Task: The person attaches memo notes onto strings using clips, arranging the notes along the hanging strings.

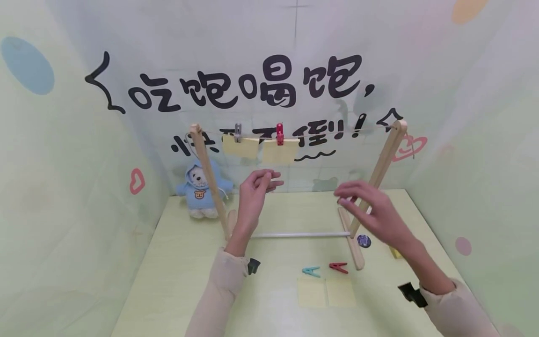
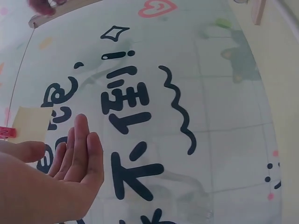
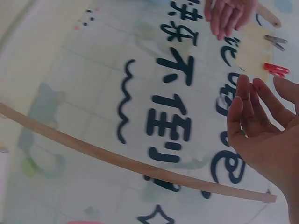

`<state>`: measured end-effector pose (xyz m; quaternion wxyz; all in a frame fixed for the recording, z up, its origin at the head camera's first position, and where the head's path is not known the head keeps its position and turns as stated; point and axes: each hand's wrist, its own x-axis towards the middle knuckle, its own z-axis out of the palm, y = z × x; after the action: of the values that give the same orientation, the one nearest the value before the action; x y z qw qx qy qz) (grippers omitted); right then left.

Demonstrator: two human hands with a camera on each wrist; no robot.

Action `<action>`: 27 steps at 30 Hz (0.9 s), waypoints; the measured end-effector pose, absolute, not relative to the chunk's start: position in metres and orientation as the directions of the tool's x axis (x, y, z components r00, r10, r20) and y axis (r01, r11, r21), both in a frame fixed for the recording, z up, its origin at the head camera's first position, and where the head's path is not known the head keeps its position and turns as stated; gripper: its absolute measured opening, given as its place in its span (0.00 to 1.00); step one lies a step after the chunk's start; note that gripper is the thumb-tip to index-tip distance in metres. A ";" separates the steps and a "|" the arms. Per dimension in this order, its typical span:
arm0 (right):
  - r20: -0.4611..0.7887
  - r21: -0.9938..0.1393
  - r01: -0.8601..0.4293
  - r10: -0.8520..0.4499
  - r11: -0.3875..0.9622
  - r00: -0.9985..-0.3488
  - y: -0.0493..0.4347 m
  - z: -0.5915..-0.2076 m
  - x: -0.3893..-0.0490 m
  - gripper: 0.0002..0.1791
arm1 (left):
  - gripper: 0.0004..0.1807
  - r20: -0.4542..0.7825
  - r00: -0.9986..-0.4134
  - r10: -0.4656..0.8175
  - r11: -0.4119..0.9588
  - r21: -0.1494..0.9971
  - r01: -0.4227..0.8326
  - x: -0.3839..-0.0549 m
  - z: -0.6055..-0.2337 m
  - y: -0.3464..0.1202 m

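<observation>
My left hand (image 1: 257, 189) is raised just below the hanging notes, fingers relaxed and holding nothing. Farther right, my right hand (image 1: 376, 213) hovers in front of the right post with its fingers loosely bent and nothing in them. Above the hands runs a thin string (image 1: 337, 133). A grey clothespin (image 1: 238, 133) fastens one yellow paper note (image 1: 242, 148) to it, and a red clothespin (image 1: 280, 133) fastens a second paper note (image 1: 281, 153) beside that. On the table lie a teal clothespin (image 1: 311, 271), a dark red clothespin (image 1: 338, 267) and two more paper notes (image 1: 311, 293) side by side.
A wooden frame stands around the hands: left post (image 1: 208, 173), right post (image 1: 381, 171) and a white crossbar (image 1: 299, 235) low down. Behind the left post sits a stuffed bear (image 1: 200, 194) in blue. A small purple round object (image 1: 364, 241) lies by the right foot (image 1: 353, 248).
</observation>
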<state>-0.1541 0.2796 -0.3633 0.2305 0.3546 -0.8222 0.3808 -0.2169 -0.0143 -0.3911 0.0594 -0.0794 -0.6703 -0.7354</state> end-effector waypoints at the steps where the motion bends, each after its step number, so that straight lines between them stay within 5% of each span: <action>1: 0.622 -0.464 -0.746 -0.424 0.478 -0.659 0.281 -0.378 -0.152 0.14 | 0.15 0.196 -0.980 0.023 -0.068 0.979 0.194 -0.215 -0.399 -0.014; 8: 0.434 -0.456 -0.661 -0.500 0.596 -0.750 0.283 -0.495 -0.135 0.14 | 0.16 0.024 -0.977 0.214 0.358 0.928 0.101 -0.181 -0.493 -0.002; 15: 0.501 -0.319 -0.668 -0.478 0.672 -0.721 0.287 -0.620 -0.132 0.25 | 0.25 -0.140 -0.919 0.370 0.559 0.823 0.099 -0.122 -0.587 0.018; 21: 0.480 -0.228 -0.599 -0.447 0.767 -0.755 0.257 -0.620 -0.109 0.26 | 0.28 -0.048 -0.918 0.394 0.609 0.761 0.222 -0.104 -0.608 0.020; 27: 0.445 -0.233 -0.552 -0.417 0.801 -0.793 0.246 -0.613 -0.106 0.22 | 0.20 -0.090 -0.918 0.386 0.614 0.768 0.183 -0.109 -0.604 0.021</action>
<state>-0.1056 0.2459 -0.6133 0.1897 0.2603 -0.9298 0.1782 -0.1090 0.0212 -0.6041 -0.1239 -0.1599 -0.8897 -0.4093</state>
